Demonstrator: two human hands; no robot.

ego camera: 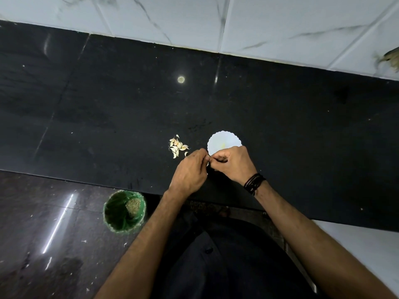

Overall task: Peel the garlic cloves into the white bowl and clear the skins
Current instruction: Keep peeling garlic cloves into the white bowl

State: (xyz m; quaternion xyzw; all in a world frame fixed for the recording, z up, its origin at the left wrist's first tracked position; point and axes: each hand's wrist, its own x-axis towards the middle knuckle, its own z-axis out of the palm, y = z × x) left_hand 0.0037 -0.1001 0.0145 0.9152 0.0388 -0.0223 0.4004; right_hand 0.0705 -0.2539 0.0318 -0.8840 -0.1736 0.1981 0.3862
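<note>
A small pile of unpeeled garlic cloves (177,146) lies on the black counter (108,115). To its right stands the white bowl (223,141) with a scalloped rim; a faint yellowish spot shows inside it. My left hand (190,171) and my right hand (233,164) meet just in front of the bowl, fingertips together. Both pinch one garlic clove (207,163), of which only a pale sliver shows between the fingers. My right hand covers the bowl's near rim.
A green bin (124,210) with waste inside stands on the dark floor below the counter's front edge, left of my body. A white marble-tiled wall (216,22) runs along the back of the counter. A black band circles my right wrist.
</note>
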